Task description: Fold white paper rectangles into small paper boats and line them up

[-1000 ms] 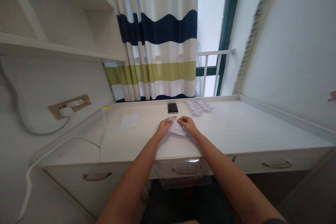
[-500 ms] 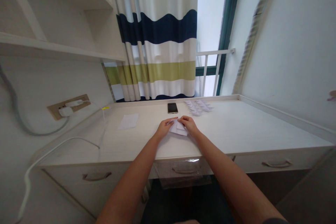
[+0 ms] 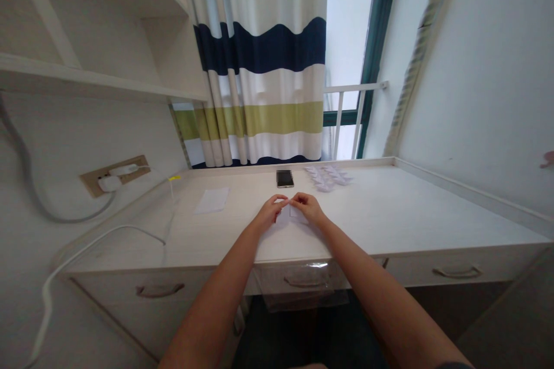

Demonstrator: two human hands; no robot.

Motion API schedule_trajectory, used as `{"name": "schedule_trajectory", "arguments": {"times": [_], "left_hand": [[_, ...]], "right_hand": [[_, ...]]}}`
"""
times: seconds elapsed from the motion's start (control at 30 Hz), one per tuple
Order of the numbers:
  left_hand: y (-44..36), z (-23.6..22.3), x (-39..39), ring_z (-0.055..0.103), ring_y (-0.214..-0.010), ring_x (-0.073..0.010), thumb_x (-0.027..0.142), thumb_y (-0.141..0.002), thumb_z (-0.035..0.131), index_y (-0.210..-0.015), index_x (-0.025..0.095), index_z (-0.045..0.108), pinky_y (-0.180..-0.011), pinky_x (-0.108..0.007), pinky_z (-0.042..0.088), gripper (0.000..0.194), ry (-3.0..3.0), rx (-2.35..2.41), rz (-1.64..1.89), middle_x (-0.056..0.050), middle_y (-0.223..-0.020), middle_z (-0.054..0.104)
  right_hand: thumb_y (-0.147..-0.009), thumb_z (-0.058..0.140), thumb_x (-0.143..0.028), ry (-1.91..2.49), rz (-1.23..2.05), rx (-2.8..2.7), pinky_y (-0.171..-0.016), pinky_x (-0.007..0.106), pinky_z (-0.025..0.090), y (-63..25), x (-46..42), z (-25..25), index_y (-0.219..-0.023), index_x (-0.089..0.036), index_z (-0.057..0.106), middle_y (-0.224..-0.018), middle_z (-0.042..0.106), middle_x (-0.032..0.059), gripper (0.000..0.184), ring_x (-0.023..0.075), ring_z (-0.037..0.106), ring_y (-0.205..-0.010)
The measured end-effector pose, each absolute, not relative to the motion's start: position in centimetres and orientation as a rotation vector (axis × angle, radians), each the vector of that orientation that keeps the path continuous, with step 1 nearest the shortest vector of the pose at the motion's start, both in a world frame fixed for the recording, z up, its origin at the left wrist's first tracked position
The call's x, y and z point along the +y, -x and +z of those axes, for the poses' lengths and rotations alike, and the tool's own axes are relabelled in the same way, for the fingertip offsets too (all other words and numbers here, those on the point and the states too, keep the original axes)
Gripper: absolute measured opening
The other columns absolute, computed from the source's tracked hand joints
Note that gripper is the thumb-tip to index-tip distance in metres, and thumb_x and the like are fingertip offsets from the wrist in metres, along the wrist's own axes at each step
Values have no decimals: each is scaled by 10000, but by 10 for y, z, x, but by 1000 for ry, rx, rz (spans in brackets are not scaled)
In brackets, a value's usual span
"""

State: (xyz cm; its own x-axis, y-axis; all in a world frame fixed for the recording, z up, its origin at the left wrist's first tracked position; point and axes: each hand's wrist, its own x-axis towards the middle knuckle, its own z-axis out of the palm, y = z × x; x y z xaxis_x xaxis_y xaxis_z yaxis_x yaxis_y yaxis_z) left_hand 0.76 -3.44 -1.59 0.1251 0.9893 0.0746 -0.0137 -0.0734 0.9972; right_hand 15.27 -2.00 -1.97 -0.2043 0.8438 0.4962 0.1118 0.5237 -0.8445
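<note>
A folded sheet of white paper lies on the pale wood-grain desk, near the desk's front edge. My left hand and my right hand rest on it, their fingertips meeting above its top edge. Both hands pinch the paper, and much of it is hidden beneath them. Just beyond my fingertips lies a black smartphone. Further right, a small pile of folded white paper pieces sits near the back of the desk.
A flat white sheet lies on the desk's left. A wall socket panel with white plugs and cables is at left. Drawers run below the front edge, a shelf overhangs left, and a striped curtain hangs behind.
My fingertips have drawn together over the paper's top edge. The paper now looks narrower and more covered by my hands. The phone and the pile have not moved.
</note>
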Motion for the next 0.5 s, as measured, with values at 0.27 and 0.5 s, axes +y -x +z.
{"name": "schedule_trajectory", "arguments": {"times": [0.27,0.5], "left_hand": [[-8,-17,-31,382,-503,-67,476,-560,618,-600,120,573,-477,-196,253,361,-1601,1028,1063,33,-528,468],[-8,-14,-32,263,-474,-59,555,-538,581,-461,138,430,-476,-223,159,450,-1761,1174,1060,67,-452,287]], "right_hand": [[-602,586,-307,807,876,-1599,-515,231,306,-153,-20,-18,-547,-157,540,-505,489,-31,167,93,406,-510],[-574,606,-302,788,1013,-1564,-505,225,294,-153,-20,-17,-538,-152,542,-499,491,-35,168,82,394,-496]]}}
